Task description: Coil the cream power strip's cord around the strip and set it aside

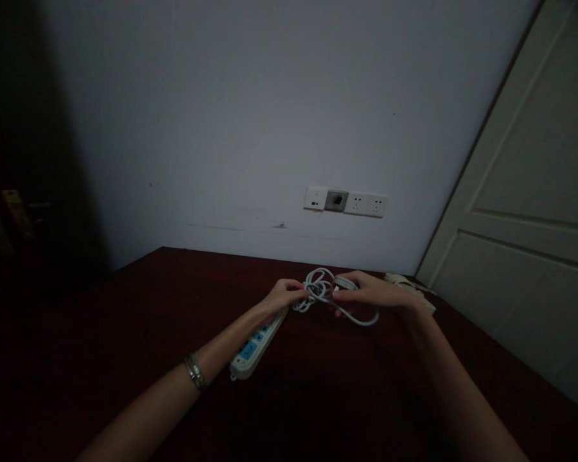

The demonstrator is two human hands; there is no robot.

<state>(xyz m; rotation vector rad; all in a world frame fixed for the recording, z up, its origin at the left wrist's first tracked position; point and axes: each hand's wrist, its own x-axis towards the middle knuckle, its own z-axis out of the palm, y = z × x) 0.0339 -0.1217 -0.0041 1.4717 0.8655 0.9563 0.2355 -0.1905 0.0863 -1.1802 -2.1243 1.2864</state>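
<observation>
A white power cord (365, 323) is bunched in loose loops between my two hands, over the dark red tabletop. My left hand (283, 295) pinches the loops from the left side, thumb and fingers closed. On the right, my right hand (361, 289) is curled around several strands and a small white piece that may be the plug. A white power strip (250, 353) with blue socket faces lies slantwise beneath my left wrist, its far end hidden under the hand.
Wall sockets (366, 204) and switch plates are set in the pale wall behind the dark red tabletop (212, 276). Some white items (421, 295) lie beyond my right wrist. A pale panelled door (525, 192) stands at the right; the left side is dark.
</observation>
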